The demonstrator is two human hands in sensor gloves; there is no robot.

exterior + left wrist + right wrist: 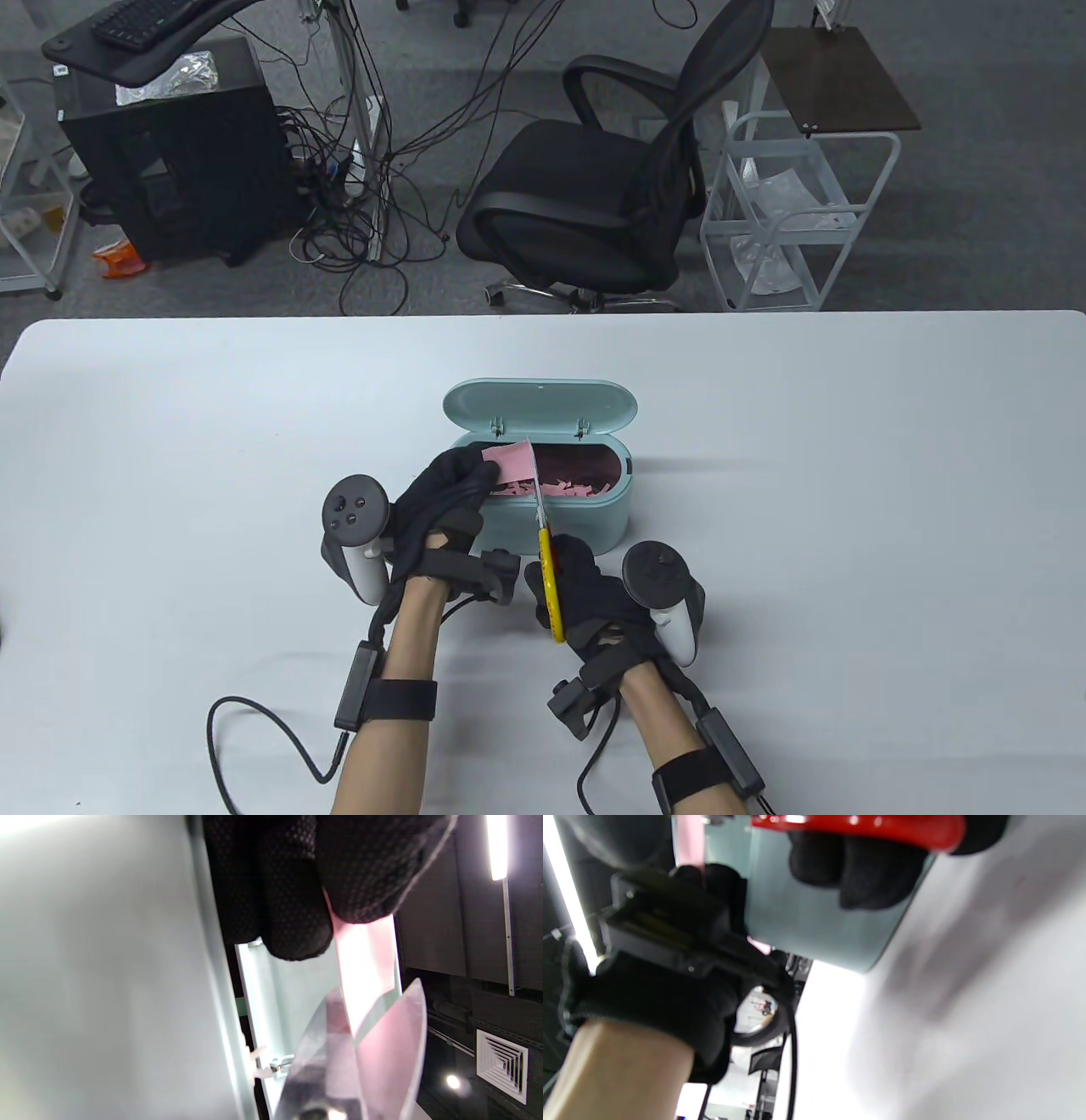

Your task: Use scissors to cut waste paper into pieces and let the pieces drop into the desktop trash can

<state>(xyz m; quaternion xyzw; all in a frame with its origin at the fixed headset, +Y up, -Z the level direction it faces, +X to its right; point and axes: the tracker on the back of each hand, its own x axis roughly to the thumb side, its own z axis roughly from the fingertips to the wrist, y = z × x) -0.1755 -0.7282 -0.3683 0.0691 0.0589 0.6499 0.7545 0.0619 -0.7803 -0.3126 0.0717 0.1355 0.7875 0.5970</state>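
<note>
A mint-green desktop trash can (585, 514) stands mid-table with its lid (543, 407) flipped open; several pink scraps (577, 487) lie inside. My left hand (454, 497) pinches a pink paper sheet (512, 462) over the can's left end. My right hand (585, 598) grips yellow-handled scissors (550, 586), whose blades (535, 488) reach up across the paper's right edge. In the left wrist view the gloved fingers (297, 899) pinch the pink paper (365, 963) and the scissor blades (398, 1052) straddle it. The right wrist view shows the scissor handle (865, 827) as red, held by curled fingers (857, 870), beside the can (814, 925).
The white table (848, 509) spreads wide on both sides of the can. Beyond its far edge stand a black office chair (594, 187), a white wire cart (789, 212) and a black cabinet (170, 161) with tangled cables. A cable (254, 739) trails from my left wrist.
</note>
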